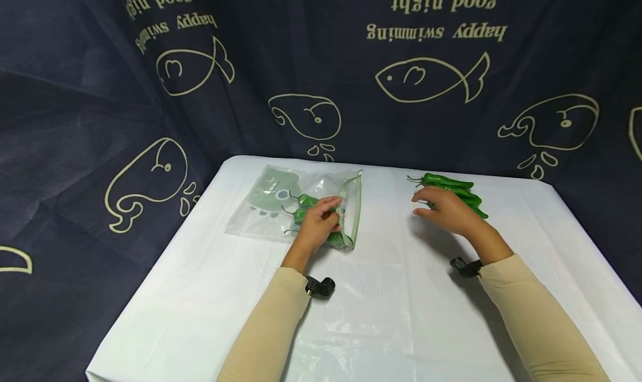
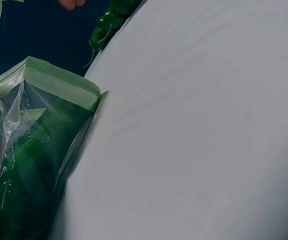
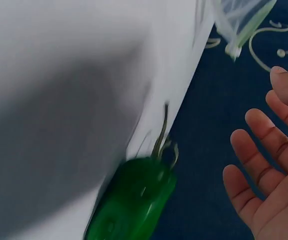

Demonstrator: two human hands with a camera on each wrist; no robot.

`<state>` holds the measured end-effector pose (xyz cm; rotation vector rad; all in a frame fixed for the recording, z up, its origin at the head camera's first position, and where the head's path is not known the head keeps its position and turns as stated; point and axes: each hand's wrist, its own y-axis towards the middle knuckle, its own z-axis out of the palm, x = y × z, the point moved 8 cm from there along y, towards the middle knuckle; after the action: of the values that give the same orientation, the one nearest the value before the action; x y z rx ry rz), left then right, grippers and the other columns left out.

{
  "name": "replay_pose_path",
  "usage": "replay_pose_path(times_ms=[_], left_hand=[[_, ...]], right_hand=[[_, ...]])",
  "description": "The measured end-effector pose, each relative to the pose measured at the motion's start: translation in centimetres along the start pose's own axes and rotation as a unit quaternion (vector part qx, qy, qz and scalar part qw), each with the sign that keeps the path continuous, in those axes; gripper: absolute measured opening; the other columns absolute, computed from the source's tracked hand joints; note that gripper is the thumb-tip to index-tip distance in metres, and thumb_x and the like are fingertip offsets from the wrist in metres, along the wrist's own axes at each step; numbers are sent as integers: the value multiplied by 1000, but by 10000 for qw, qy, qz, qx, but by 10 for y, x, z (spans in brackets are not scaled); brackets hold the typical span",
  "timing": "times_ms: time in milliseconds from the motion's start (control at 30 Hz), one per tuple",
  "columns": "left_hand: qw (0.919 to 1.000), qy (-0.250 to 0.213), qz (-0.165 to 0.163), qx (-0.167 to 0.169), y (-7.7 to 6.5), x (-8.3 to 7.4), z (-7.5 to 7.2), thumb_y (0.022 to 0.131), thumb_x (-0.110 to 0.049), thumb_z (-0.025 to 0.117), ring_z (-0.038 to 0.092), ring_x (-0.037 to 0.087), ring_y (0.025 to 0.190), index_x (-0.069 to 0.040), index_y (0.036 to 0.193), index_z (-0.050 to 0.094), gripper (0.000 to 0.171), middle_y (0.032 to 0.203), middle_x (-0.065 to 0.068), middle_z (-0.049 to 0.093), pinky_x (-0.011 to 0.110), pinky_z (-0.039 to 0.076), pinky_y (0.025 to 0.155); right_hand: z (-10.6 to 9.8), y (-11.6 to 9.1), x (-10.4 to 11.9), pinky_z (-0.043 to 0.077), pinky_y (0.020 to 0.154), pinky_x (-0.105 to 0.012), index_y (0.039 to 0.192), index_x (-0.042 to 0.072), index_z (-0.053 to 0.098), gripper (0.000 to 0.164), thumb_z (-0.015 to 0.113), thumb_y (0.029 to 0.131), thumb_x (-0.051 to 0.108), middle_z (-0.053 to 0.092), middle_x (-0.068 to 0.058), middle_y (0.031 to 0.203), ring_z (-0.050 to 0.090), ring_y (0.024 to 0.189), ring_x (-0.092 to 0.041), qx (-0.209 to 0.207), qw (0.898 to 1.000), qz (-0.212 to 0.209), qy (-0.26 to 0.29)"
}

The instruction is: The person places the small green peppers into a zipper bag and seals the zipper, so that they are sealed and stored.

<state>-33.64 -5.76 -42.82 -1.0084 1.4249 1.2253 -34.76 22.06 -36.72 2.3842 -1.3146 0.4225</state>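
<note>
A clear zip bag [image 1: 241, 223] with a pale green cartoon print and green zip strip [image 1: 358, 209] lies on the table. Several green chili peppers [image 1: 299, 216] show through its plastic. My left hand [image 1: 313, 226] holds the bag near its mouth, fingers and thumb at the plastic; the left wrist view shows the strip [image 2: 58, 82] bent into a peak, with the mouth parted. To the right, my right hand [image 1: 451, 212] hovers beside loose green chili peppers [image 1: 448, 181], fingers spread and holding nothing. One loose pepper [image 3: 138, 195] appears close below that hand in the right wrist view.
A white cloth [image 1: 371, 304] covers the table. Behind it and at the left hangs a dark blue curtain [image 1: 301, 36] printed with fish and whales. Each wrist carries a small black camera [image 1: 321, 286].
</note>
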Motion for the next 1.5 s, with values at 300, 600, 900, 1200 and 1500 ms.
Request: replay_pose_path(times_ms=[300,600,900,1200,1500], left_hand=[[10000,-19,13,34,-1,-4,1,94,7,53,56,11,89,6,136,56,43,141,7,51,21,58,66],[10000,27,17,-50,2,2,0,93,7,54,56,12,88,5,136,57,43,139,5,52,21,58,65],[10000,90,-30,32,0,2,2,95,6,54,55,13,87,4,137,56,42,142,6,51,20,57,65],[9999,114,-24,-9,0,2,2,95,6,54,55,12,89,4,136,57,42,141,3,51,21,58,66],[9999,92,67,33,2,2,2,95,7,53,55,12,84,6,137,56,42,142,10,50,19,56,62]], right_hand=[[-20,-28,-34,38,101,-65,121,-1,65,33,71,91,11,58,-24,127,48,123,-46,-61,9990,279,-358],[-32,-43,-44,41,95,-62,110,-3,68,28,76,84,3,65,-22,114,54,110,-45,-391,9956,-309,-791],[-24,-53,-64,43,95,-61,110,-3,69,29,78,82,2,63,-25,119,54,110,-47,-35,9906,-429,-1298],[-11,-56,-76,42,98,-63,117,-6,66,34,76,85,5,58,-29,125,51,117,-49,294,9919,-137,-1231],[-9,-55,-76,45,95,-62,117,-5,65,36,76,84,2,61,-25,120,55,114,-47,198,9925,-266,-1175]])
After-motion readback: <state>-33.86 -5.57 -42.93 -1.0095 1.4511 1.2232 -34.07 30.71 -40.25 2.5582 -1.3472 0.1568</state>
